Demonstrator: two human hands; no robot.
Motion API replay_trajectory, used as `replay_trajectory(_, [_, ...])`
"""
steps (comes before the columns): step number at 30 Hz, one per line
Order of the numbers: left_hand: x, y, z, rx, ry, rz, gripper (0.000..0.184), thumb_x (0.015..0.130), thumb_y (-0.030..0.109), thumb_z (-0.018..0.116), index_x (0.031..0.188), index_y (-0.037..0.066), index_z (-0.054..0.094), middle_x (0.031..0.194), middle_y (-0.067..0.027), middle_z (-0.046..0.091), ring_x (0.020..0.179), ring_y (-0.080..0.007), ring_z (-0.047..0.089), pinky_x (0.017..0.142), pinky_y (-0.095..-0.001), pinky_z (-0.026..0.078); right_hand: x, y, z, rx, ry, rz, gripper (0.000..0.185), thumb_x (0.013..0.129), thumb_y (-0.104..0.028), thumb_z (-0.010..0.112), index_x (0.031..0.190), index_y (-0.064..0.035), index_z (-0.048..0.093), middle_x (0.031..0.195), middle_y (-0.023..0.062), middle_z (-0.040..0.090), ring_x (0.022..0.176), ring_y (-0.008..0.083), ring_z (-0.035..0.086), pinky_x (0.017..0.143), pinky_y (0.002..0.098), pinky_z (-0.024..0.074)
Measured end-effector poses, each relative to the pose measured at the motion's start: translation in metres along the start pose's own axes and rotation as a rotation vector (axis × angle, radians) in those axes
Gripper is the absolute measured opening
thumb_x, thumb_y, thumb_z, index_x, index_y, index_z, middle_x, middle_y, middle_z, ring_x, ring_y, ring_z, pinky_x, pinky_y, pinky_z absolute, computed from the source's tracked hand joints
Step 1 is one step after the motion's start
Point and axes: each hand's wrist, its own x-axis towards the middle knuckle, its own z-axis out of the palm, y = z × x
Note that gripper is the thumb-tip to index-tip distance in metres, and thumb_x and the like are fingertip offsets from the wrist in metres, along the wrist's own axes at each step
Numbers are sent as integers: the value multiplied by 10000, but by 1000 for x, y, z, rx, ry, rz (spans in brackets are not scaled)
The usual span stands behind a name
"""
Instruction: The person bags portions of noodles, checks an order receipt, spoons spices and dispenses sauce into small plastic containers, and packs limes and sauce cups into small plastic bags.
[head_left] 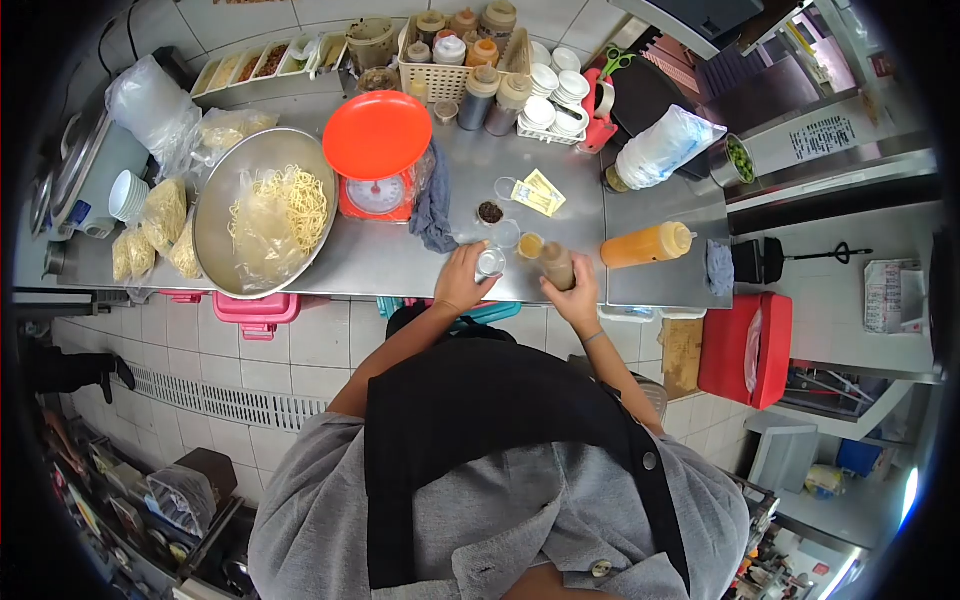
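My left hand (464, 280) is closed around a small clear cup (490, 263) at the steel counter's front edge. Its contents are hard to make out. In my right hand (577, 296) is a brown squeeze bottle (557, 266), tilted with its upper end toward a small cup of yellow-brown sauce (530, 245); whether they touch I cannot tell. Behind my hands stand a small cup of dark filling (490, 212) and clear round lids or cups (507, 234). Two yellowish printed packets (540, 193) lie just beyond.
A large steel bowl of noodles (300, 205) stands left of a red-topped scale (377, 136). An orange sauce bottle (646, 246) lies or leans at right. At the back are a basket of bottles (440, 80) and stacked white-lidded tubs (556, 90). A grey cloth (432, 205) lies beside the scale.
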Motion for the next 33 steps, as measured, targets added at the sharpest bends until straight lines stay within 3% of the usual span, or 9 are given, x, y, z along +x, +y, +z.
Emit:
replay_trajectory(2, [0, -2, 2, -8, -1, 4, 588, 712, 222, 740, 1176, 16, 444, 1054, -175, 540, 983, -352, 519, 853, -412, 430, 2, -11, 2, -108, -108, -24, 486, 620, -180, 737, 1070, -98, 573, 964, 126, 535, 850, 331, 576, 770, 383, 478])
replay_trajectory(4, [-2, -4, 2, -12, 1, 6, 593, 711, 221, 740, 1181, 17, 441, 1050, -173, 541, 978, -348, 519, 850, -411, 432, 5, -12, 4, -108, -161, -8, 499, 599, -167, 727, 1076, -138, 583, 942, 116, 526, 873, 316, 569, 782, 406, 461])
replay_trajectory(6, [-2, -4, 2, 0, 14, 21, 600, 706, 215, 740, 1188, 24, 438, 1045, -168, 544, 972, -341, 522, 844, -409, 434, 10, -13, 3, -393, -263, -101, 534, 579, -163, 737, 1091, -155, 587, 989, 100, 545, 911, 278, 564, 803, 410, 426])
replay_trajectory(10, [-3, -6, 2, 8, 20, 26, 599, 705, 209, 736, 1192, 29, 437, 1044, -164, 549, 972, -339, 522, 844, -407, 436, 20, -15, 5, -574, -346, -216, 529, 572, -160, 738, 1080, -185, 593, 1029, 62, 580, 947, 242, 558, 813, 405, 396])
replay_trajectory(15, [-3, -4, -1, -19, -10, 0, 577, 712, 212, 711, 1184, 22, 439, 1095, -158, 538, 1018, -326, 503, 886, -400, 419, 31, -14, 10, -721, -335, -426, 360, 676, -112, 638, 1029, -167, 594, 968, 10, 643, 894, 211, 591, 763, 391, 396])
replay_trajectory(21, [-4, -6, 0, -25, -1, 23, 579, 713, 213, 703, 1193, 24, 441, 1073, -149, 536, 1022, -320, 497, 886, -396, 417, 35, -22, 13, -838, -381, -449, 316, 754, -105, 542, 1057, -152, 616, 917, 13, 646, 843, 187, 603, 751, 377, 390])
replay_trajectory(24, [-3, -5, -1, -5, 14, 31, 599, 699, 185, 729, 1202, 27, 445, 1068, -154, 555, 990, -325, 523, 868, -394, 434, 36, -26, 14, -860, -426, -396, 358, 716, -77, 577, 1063, -149, 621, 993, 31, 660, 861, 204, 614, 743, 376, 401])
replay_trajectory(27, [-3, -3, -2, -23, -7, -1, 591, 699, 187, 729, 1194, 27, 448, 1068, -153, 551, 993, -324, 519, 871, -394, 432, 35, -21, 17, -877, -397, -416, 320, 761, -112, 532, 1058, -156, 643, 876, 24, 647, 804, 189, 613, 732, 372, 401])
replay_trajectory(33, [-3, -5, -1, -19, 6, 15, 581, 699, 193, 730, 1181, 29, 449, 1084, -149, 540, 1003, -327, 512, 882, -394, 423, 37, -19, 15, -873, -459, -342, 312, 719, -81, 565, 1016, -140, 640, 925, 47, 673, 784, 220, 630, 715, 366, 414])
